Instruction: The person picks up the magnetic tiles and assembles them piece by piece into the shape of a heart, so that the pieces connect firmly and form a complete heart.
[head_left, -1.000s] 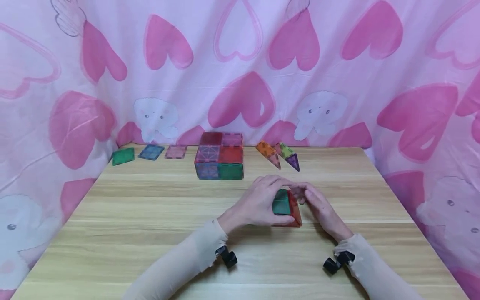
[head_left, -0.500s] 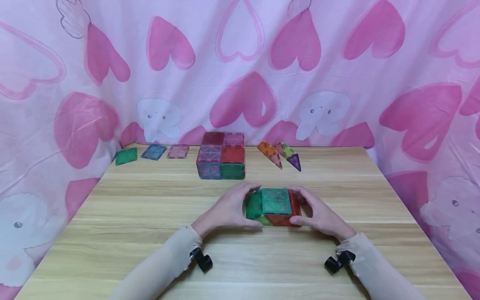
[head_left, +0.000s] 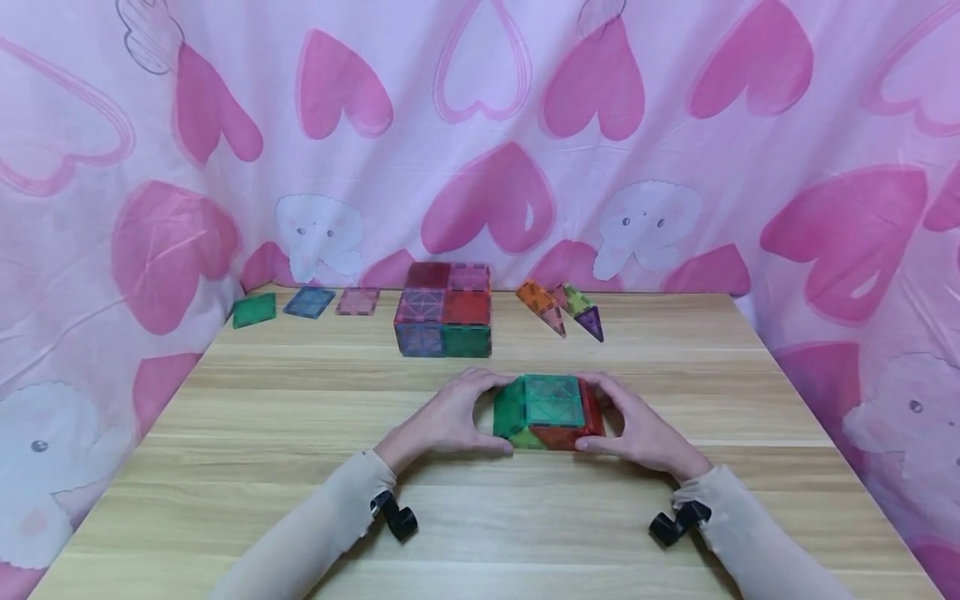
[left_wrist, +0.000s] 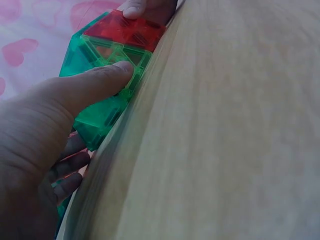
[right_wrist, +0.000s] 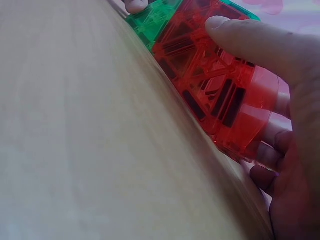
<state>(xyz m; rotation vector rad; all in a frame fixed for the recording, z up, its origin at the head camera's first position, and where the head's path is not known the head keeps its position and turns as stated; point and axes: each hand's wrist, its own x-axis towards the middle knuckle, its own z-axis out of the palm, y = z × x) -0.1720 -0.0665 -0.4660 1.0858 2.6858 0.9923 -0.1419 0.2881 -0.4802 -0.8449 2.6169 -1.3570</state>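
A small roof-shaped block of magnetic tiles [head_left: 553,400] rests on the table, green on top and at its left slope, red at its right. My left hand [head_left: 442,423] holds the green end, thumb on the front face and fingers behind. At the red end my right hand [head_left: 643,423] grips in the same way, its thumb against the front. In the left wrist view, the left thumb lies on a light-green triangle tile [left_wrist: 112,56]. Red triangle tiles [right_wrist: 192,65] show under the right thumb in the right wrist view.
Behind stands a larger box of magnetic tiles [head_left: 444,312]. Left of it lie a pink tile [head_left: 357,302], a blue tile [head_left: 309,302] and a green tile [head_left: 255,310]. Orange-and-pink tiles [head_left: 540,305] and green-and-purple tiles [head_left: 581,312] lie to its right. A pink heart-patterned curtain [head_left: 480,192] hangs behind the table.
My left hand has moved left from over the block to its green end, uncovering the top. My right hand has closed in on the red end. The block stays about where it was.
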